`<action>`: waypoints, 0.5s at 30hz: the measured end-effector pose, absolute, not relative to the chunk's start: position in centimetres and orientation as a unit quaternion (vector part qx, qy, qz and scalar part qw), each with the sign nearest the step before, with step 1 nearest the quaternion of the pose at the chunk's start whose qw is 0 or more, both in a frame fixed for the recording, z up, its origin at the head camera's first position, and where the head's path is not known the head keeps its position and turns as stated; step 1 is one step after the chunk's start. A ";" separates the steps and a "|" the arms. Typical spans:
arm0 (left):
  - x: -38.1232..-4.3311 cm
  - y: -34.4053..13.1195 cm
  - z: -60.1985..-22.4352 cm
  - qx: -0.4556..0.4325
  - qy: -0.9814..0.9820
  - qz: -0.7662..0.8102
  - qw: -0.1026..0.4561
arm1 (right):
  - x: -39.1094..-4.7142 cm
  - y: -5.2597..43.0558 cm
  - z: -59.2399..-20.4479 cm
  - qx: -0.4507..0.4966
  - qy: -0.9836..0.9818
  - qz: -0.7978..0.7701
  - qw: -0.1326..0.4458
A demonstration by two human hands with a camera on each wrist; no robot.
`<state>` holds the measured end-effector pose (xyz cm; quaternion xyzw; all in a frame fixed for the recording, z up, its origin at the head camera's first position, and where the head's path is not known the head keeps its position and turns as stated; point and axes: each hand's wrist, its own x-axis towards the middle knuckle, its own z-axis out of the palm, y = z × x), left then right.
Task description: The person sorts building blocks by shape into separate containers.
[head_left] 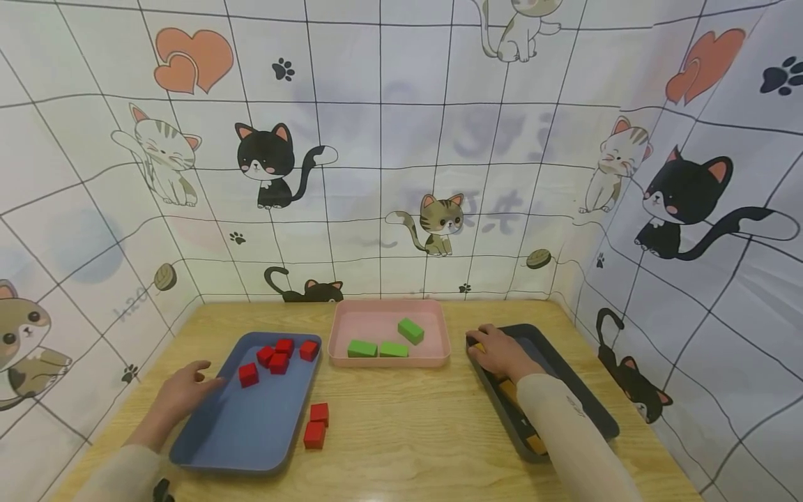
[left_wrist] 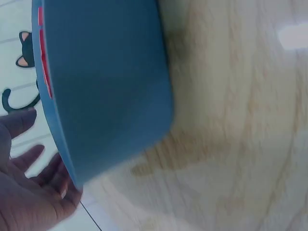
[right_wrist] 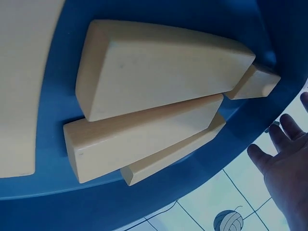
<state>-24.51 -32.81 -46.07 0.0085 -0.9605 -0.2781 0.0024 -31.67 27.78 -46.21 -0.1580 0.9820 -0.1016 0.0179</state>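
Observation:
My left hand (head_left: 180, 395) is beside the left rim of a blue-grey tray (head_left: 251, 425), fingers relaxed and holding nothing. In the left wrist view that hand's fingers (left_wrist: 53, 175) lie right by the tray's edge. Several red cubes (head_left: 248, 375) sit toward the tray's far end. My right hand (head_left: 500, 353) reaches over the far left corner of a dark tray (head_left: 567, 373), with an orange-yellow block (head_left: 479, 346) by its fingers. The right wrist view shows wooden blocks (right_wrist: 163, 72) inside the tray and loosely spread fingers (right_wrist: 260, 156) at the rim. My forearm hides part of this tray.
A pink tray (head_left: 376, 322) with three green blocks (head_left: 410, 330) stands at the back between the other trays. Two red cubes (head_left: 315, 436) lie on the wooden table (head_left: 401, 432), right of the blue-grey tray. A cat-print cloth (head_left: 389, 139) borders the table's back and sides.

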 end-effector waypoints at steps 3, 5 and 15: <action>-24.5 -33.5 -46.4 0.000 -0.957 -0.289 -0.010 | -31.7 27.7 -46.3 -0.163 0.981 -0.104 0.005; -24.5 -34.0 -46.7 -0.008 -0.956 -0.293 -0.013 | -31.8 27.4 -46.4 -0.168 0.980 -0.104 -0.005; -24.2 -35.6 -47.0 -0.050 -0.942 -0.331 -0.023 | -30.9 23.7 -45.3 -0.228 0.955 -0.189 0.004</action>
